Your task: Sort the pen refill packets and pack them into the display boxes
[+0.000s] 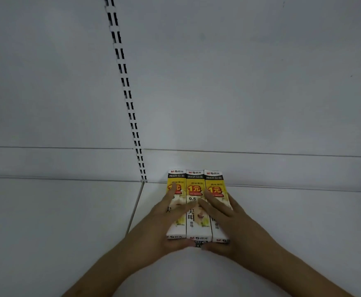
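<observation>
Head view: three yellow-and-white display boxes [196, 205] lying flat, side by side and touching, on a white shelf [68, 211], pushed toward the back panel [239, 82] at twelve o'clock. Left hand [166, 219] resting on the left box, fingers straight and spread, thumb at the near end. Right hand [222, 213] likewise flat across the right box, fingers extended, gripping nothing. Slotted upright [128, 97] rising at eleven o'clock. No loose refill packets in sight; boxes appear closed and aligned, so packing probably finished, only squaring up left.

Seemingly glossy printed cardboard boxes [196, 205]
</observation>
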Demonstrator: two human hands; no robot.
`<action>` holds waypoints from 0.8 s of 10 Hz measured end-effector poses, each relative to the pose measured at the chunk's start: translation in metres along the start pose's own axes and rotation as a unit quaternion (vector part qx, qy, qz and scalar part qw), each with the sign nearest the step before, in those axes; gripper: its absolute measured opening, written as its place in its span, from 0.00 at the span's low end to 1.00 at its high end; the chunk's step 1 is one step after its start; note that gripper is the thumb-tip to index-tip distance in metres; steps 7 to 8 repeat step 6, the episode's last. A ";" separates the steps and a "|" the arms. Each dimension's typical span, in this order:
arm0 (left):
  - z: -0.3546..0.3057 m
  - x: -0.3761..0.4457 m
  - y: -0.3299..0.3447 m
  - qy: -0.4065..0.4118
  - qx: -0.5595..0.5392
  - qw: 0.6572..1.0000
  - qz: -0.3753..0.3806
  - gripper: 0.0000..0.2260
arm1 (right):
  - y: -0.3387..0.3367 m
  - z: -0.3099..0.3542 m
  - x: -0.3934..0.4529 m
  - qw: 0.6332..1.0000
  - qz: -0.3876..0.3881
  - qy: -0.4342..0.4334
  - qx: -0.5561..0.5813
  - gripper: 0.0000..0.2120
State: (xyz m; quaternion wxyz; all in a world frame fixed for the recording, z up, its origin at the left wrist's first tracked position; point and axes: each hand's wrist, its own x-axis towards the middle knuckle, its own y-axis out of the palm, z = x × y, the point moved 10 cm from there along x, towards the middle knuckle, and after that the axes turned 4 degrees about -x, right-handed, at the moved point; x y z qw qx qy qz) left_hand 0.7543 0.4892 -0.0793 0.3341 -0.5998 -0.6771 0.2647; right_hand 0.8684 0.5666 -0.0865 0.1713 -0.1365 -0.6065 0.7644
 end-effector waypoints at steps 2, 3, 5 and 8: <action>-0.006 0.000 0.001 0.018 0.066 0.997 0.030 0.34 | 0.001 0.014 -0.004 0.999 0.008 0.023 -0.048 0.41; -0.008 -0.003 0.002 0.023 0.069 0.997 0.024 0.33 | -0.003 0.018 -0.008 0.998 0.002 0.033 -0.054 0.40; 0.002 -0.007 -0.008 -0.033 -0.051 0.998 -0.005 0.35 | 0.007 0.016 -0.004 0.996 0.059 0.043 -0.060 0.45; 0.013 -0.005 -0.031 -0.058 -0.116 0.988 -0.080 0.29 | 0.001 0.008 -0.011 0.994 0.096 0.035 -0.047 0.54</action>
